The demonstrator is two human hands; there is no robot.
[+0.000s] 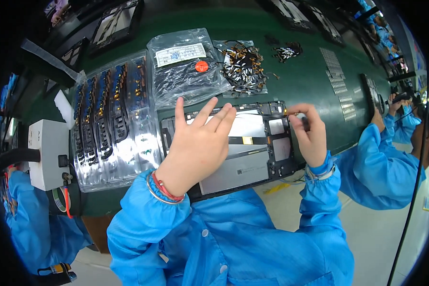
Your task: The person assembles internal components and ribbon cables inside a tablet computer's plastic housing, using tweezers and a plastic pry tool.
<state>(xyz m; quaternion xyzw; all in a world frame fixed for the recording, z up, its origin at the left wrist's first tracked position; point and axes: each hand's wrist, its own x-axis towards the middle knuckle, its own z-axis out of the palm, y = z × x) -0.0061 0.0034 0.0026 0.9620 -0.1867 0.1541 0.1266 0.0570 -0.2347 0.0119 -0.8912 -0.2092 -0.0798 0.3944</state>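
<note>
At the near edge of the green table point(307, 78), directly before the person, lies an opened flat device point(250, 168), inner side up, presumably for access. The left hand point(195, 148) spreads open across it, apparently as a steady; the right hand point(312, 137) pinches a small dark object point(302, 122), blurred, at its right end. A clear tray point(148, 159) and parts bag point(243, 71) flank it, seemingly for easy reach.

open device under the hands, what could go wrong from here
The open device lies close to the near edge of the green table, so it might fall if nudged. The right hand holds a blurred dark item by the device's far right corner; a slip might scratch it. Loose small parts beyond could scatter if knocked.
</note>
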